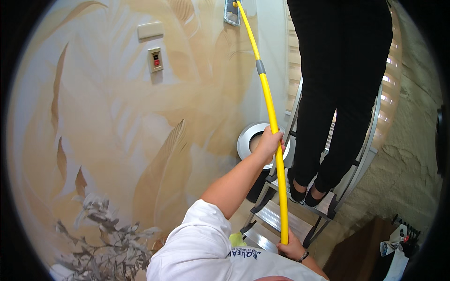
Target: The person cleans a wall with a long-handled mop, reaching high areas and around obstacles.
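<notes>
A yellow telescopic pole (269, 102) runs upward from my body, with a grey collar (260, 66) partway along it. At its far end a flat mop head (232, 15) with a pale blue fringed pad lies near or on the patterned wall (116, 105); contact cannot be made out. My left hand (270, 144) wraps around the pole at mid-length, arm stretched forward. Close to my chest, my right hand (292, 247), with a dark bracelet at the wrist, grips the pole's lower end.
A person in black trousers (337, 87) stands on an aluminium stepladder (277, 216), right of the pole. Behind my left hand is a round bin with a silver rim (246, 140). Wall switch (155, 60), grey-leaved plant (112, 249), window blinds (386, 95) and dark wooden furniture (358, 246) surround us.
</notes>
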Available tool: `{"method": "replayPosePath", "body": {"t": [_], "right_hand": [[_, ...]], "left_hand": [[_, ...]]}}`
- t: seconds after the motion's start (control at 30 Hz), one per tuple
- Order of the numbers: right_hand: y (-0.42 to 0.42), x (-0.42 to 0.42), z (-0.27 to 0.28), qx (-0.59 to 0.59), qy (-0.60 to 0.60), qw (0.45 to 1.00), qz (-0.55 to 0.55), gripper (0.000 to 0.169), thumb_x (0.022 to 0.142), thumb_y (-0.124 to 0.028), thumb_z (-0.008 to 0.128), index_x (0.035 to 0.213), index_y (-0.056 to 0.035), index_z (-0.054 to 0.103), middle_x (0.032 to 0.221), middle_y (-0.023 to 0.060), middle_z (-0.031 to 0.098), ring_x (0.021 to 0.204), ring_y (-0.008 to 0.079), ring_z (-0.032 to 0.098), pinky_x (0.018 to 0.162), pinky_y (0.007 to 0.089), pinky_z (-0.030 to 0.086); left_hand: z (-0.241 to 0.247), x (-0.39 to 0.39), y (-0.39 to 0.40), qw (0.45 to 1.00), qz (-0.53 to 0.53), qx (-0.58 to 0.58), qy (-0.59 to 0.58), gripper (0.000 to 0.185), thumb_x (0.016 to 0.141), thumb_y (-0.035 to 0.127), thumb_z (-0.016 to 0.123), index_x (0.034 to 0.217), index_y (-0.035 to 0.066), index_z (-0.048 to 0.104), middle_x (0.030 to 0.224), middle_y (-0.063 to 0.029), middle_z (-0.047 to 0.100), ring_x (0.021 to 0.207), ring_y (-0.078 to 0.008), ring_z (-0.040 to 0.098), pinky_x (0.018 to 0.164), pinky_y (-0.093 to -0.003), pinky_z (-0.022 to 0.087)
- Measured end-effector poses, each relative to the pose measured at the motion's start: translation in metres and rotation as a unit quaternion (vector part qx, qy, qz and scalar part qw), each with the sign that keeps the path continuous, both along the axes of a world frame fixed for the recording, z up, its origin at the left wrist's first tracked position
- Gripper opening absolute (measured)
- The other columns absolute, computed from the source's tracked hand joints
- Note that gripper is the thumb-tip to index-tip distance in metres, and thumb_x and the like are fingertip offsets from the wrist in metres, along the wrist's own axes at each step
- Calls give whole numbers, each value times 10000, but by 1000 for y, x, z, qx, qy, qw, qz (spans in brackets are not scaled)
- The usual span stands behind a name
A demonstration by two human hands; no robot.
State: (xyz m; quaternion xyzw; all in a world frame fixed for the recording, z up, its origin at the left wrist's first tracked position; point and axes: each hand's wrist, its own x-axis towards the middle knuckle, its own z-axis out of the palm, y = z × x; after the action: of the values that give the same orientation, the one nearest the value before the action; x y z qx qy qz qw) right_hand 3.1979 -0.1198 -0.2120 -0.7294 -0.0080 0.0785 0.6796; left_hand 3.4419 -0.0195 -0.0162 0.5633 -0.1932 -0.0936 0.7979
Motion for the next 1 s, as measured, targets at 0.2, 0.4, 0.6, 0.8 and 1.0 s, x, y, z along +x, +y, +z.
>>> {"method": "replayPosePath", "body": {"t": [0.2,0.4,0.6,0.8,1.0], "right_hand": [[-14,-75,-10,-26,29,999,19,761,684,-61,601,1321,-114,188,798,39,513,555,114,503,523,253,451],[-24,-128,-30,-155,-8,988,22,724,672,-163,626,1292,-85,259,843,109,577,661,142,575,612,262,466],[-21,-163,-17,-205,-32,978,15,653,655,-175,630,1243,-91,358,848,133,598,734,195,599,679,272,461],[-4,-190,-17,-255,-37,965,54,664,647,-184,665,1234,-101,368,925,106,585,794,178,581,715,262,445],[17,-208,-30,-276,-17,957,86,595,635,-194,630,1187,-114,423,831,154,601,768,262,600,699,311,467]], "left_hand": [[-14,-87,15,999,38,-24,10,206,776,104,467,940,83,344,624,-47,437,456,-140,456,418,-262,412],[-28,-157,37,994,52,-93,26,213,794,91,466,959,96,330,630,-53,451,459,-147,465,422,-265,420],[-30,-220,71,991,82,-104,-5,220,816,70,444,990,75,310,652,-75,468,486,-167,493,464,-285,451],[-44,-271,111,988,85,-130,-18,247,807,43,454,994,80,296,667,-81,470,516,-176,508,508,-295,465],[-58,-309,150,986,102,-132,-22,244,800,20,459,977,83,304,712,-89,475,587,-184,524,566,-318,481]]}}
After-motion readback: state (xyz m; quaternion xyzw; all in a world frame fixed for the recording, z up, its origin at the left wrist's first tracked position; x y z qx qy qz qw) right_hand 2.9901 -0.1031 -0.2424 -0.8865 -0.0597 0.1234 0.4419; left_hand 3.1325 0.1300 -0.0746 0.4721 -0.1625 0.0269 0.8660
